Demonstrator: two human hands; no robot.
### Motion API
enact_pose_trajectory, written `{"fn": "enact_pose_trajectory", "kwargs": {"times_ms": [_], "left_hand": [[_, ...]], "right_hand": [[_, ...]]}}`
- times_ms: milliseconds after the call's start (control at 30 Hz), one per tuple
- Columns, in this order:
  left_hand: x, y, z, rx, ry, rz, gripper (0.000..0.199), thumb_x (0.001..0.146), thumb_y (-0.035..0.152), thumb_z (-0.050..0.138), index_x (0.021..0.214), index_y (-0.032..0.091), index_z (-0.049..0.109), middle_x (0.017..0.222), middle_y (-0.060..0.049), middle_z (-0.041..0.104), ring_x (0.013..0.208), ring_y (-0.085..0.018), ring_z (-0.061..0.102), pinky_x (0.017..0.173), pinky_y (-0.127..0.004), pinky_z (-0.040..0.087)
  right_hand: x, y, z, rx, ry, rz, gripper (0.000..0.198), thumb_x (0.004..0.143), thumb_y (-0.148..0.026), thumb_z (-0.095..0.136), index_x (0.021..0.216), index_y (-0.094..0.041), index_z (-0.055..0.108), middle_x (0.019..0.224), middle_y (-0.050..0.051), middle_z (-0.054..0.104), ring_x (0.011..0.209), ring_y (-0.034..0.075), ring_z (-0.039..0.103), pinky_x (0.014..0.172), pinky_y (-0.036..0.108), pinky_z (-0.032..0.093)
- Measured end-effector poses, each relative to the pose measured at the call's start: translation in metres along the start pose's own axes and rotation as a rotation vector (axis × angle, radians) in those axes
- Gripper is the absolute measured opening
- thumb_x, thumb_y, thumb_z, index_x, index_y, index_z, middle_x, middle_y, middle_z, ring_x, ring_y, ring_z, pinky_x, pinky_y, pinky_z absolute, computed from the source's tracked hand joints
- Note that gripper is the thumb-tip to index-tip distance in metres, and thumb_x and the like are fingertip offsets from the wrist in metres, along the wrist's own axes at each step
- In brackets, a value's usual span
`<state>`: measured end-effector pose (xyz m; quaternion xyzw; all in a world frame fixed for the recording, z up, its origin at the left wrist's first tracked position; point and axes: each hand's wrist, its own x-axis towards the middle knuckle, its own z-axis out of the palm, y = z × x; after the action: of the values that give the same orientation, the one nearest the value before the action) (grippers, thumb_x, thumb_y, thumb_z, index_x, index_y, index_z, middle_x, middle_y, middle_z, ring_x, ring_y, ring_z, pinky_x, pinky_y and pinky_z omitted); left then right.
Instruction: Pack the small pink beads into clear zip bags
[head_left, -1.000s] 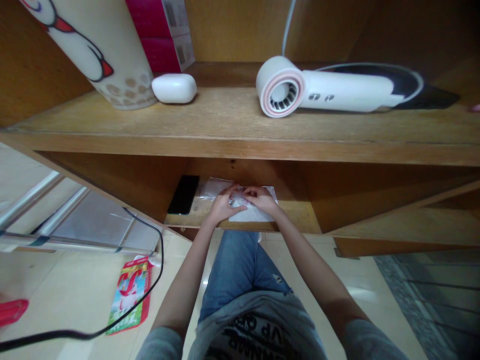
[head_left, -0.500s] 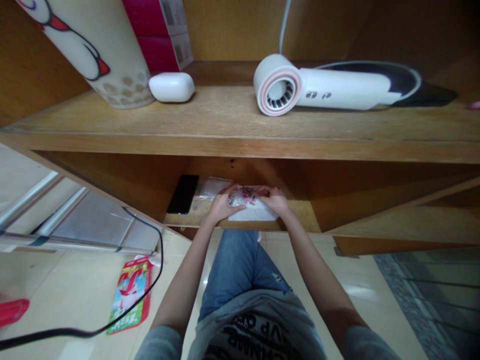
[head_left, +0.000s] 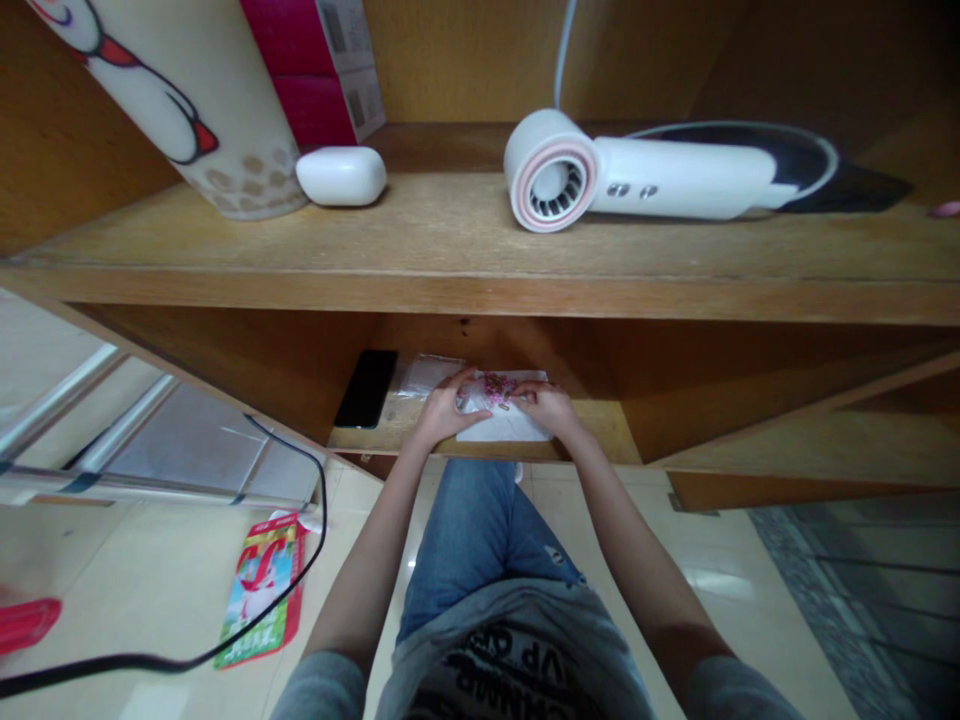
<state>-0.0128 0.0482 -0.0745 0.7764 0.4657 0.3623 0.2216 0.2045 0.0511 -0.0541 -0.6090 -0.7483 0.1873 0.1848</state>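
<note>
A white sheet lies on the lower shelf with a small heap of pink and multicoloured bits, perhaps beads, on it. They are too small to name surely. On the left of the heap rests my left hand, thumb and fingers spread apart on the sheet. My right hand reaches in from the right, its fingertips pinched together at the heap's edge. Whatever those fingertips hold is too small to make out. A clear plastic bag lies just behind my left hand.
A black phone lies left of the bag. The upper shelf overhangs my hands, carrying a white hair dryer, a white earbud case, a large cup and magenta boxes. A black cable hangs at the left.
My right hand has shifted slightly, its fingertips now a little lower at the heap's right edge. My left hand stays in place.
</note>
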Motion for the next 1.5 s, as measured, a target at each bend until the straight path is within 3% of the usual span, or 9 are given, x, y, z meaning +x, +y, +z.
{"fn": "enact_pose_trajectory", "kwargs": {"times_ms": [433,733,1000,1267,1500], "left_hand": [[0.001,0.002,-0.001,0.006,-0.008,-0.015,0.077,0.061,0.046,0.071,0.126,0.019,0.041,0.107,-0.008,0.061,0.072,-0.016,0.059,0.066,-0.029,0.048],[0.0,0.004,-0.002,0.018,-0.019,0.009,0.076,0.062,0.049,0.07,0.125,0.018,0.042,0.107,-0.009,0.061,0.072,-0.016,0.058,0.066,-0.029,0.048],[0.0,0.003,-0.001,0.001,-0.015,0.016,0.075,0.062,0.048,0.07,0.124,0.018,0.043,0.111,-0.009,0.06,0.076,-0.017,0.059,0.068,-0.029,0.049],[0.0,0.004,-0.003,0.009,-0.013,0.007,0.075,0.062,0.047,0.071,0.125,0.018,0.043,0.111,-0.011,0.059,0.075,-0.017,0.06,0.069,-0.031,0.049],[0.0,0.005,-0.004,-0.001,-0.02,0.007,0.074,0.062,0.046,0.071,0.124,0.018,0.044,0.113,-0.01,0.059,0.074,-0.016,0.06,0.067,-0.031,0.049]], "right_hand": [[-0.002,-0.001,0.002,0.084,0.051,0.002,0.019,0.075,-0.035,0.056,0.082,-0.023,0.069,0.065,0.0,0.064,0.053,0.012,0.049,0.051,0.022,0.03],[-0.002,-0.016,0.019,0.311,0.041,-0.028,0.026,0.076,-0.039,0.052,0.079,-0.018,0.067,0.045,-0.005,0.043,0.043,0.009,0.036,0.044,0.022,0.021],[0.006,-0.026,0.024,0.391,0.044,-0.069,0.022,0.073,-0.034,0.054,0.074,-0.017,0.067,0.05,-0.003,0.05,0.046,0.01,0.039,0.046,0.021,0.027],[-0.003,-0.004,0.018,0.277,0.138,0.079,0.027,0.072,-0.039,0.054,0.081,-0.019,0.069,0.054,-0.001,0.056,0.048,0.011,0.045,0.046,0.021,0.029],[-0.009,0.0,0.016,0.131,0.124,0.09,0.027,0.075,-0.039,0.053,0.082,-0.019,0.07,0.051,0.0,0.055,0.049,0.012,0.048,0.049,0.022,0.031]]}}
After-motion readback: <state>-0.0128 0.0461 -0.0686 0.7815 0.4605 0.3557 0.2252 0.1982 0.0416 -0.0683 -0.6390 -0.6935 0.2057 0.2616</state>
